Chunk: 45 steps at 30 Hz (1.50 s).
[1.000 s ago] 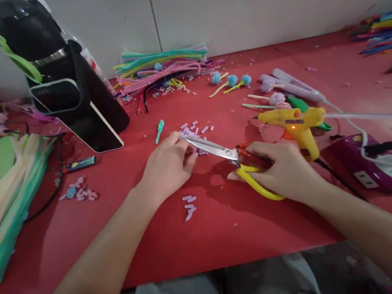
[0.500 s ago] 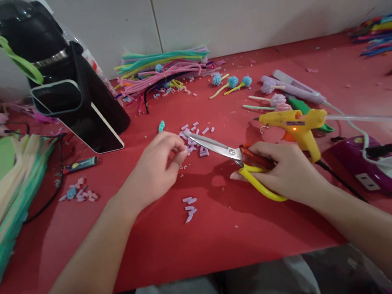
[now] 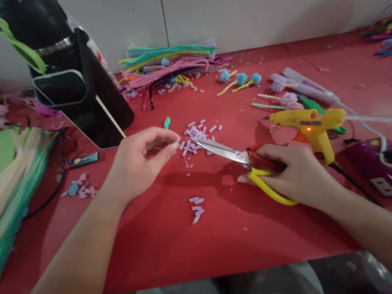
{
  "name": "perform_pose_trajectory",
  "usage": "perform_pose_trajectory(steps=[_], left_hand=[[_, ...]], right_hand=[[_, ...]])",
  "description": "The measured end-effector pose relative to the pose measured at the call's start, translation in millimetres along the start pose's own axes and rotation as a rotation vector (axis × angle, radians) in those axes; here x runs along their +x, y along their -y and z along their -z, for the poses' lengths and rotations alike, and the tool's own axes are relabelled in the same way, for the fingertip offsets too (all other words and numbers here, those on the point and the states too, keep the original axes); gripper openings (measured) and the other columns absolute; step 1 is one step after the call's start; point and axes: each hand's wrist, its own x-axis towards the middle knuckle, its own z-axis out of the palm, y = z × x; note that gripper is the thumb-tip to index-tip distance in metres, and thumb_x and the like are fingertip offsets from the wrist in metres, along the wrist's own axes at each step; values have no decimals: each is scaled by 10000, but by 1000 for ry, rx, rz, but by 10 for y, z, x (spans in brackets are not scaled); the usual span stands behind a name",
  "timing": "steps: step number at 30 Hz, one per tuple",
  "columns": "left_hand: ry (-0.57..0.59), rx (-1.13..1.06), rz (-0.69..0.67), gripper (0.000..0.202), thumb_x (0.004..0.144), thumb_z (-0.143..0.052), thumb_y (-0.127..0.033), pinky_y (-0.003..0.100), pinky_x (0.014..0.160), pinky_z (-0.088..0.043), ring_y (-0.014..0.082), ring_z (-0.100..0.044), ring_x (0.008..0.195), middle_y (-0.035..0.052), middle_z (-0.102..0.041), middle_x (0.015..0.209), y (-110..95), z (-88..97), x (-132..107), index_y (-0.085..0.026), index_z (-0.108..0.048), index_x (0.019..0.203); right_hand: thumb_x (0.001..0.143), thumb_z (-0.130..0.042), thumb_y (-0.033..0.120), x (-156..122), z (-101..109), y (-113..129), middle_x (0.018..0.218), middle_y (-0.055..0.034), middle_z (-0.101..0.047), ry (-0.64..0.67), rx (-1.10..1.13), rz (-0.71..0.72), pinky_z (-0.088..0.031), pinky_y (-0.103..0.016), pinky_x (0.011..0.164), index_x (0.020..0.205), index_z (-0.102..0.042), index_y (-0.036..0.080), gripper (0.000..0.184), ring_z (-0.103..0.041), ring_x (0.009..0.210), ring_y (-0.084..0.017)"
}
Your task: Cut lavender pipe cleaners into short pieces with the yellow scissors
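Observation:
Between the thumb and fingertips of my left hand (image 3: 145, 161) is a small lilac piece of pipe cleaner (image 3: 178, 140). My right hand (image 3: 293, 172) grips scissors (image 3: 220, 151) by their red and yellow handles, the blades closed and pointing left. Their tip reaches a heap of short lilac pipe cleaner pieces (image 3: 192, 145) on the red table (image 3: 166, 247). Closer to me lies a small group of the same lilac pieces (image 3: 197, 209). A turquoise twisted bit (image 3: 167, 123) rests behind my left hand.
A black bottle (image 3: 109, 91) stands at back left, beside bundled pale and green pipe cleaners (image 3: 5, 206). Further bundles (image 3: 171, 66) lie by the wall. At right are a yellow glue gun (image 3: 314, 124) with an orange light, a purple power strip (image 3: 368, 167) and cords.
My left hand has drawn slightly left from the heap, its fingers straighter, with a lilac piece now visible at the tips. The scissors stay by the heap. The whole view has shifted a little.

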Motion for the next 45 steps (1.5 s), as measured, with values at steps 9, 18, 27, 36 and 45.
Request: perform_pose_trajectory(steps=[9,18,27,36,45], left_hand=[[-26,51,33,133,896,-633,-328,263,705,-550,142,-667,734,10,-726,822,46,5,-3,-212,-700,904],[-1,113,-18,307,985,-468,-387,266,631,-477,131,-595,687,14,-660,757,34,-7,-13,-189,-633,818],[94,211,-148,256,989,-459,-347,275,674,-447,138,-546,681,-4,-600,735,-2,-23,-55,-204,-599,829],[87,229,-230,181,984,-485,-304,289,713,-441,149,-583,749,2,-660,835,-15,-3,-57,-226,-619,891],[96,267,-237,194,989,-476,-316,295,733,-446,157,-607,759,7,-675,838,-15,-2,-66,-231,-622,893]], right_hand=[[666,-736,685,1,-4,-14,580,45,-350,21,-37,3,-265,-262,487,679,-565,206,509,-282,558,-109],[660,-749,667,-2,-7,-18,592,41,-373,29,-36,-5,-281,-269,505,698,-584,200,496,-299,583,-116],[656,-751,682,-25,-3,-20,601,44,-369,28,-26,13,-280,-274,477,739,-605,207,503,-284,564,-112],[661,-734,702,-23,-8,-7,587,39,-368,17,-45,13,-285,-270,480,724,-624,204,514,-274,569,-115],[662,-733,691,-11,-3,-18,585,34,-376,44,-59,7,-286,-272,494,698,-592,203,510,-291,570,-116]])
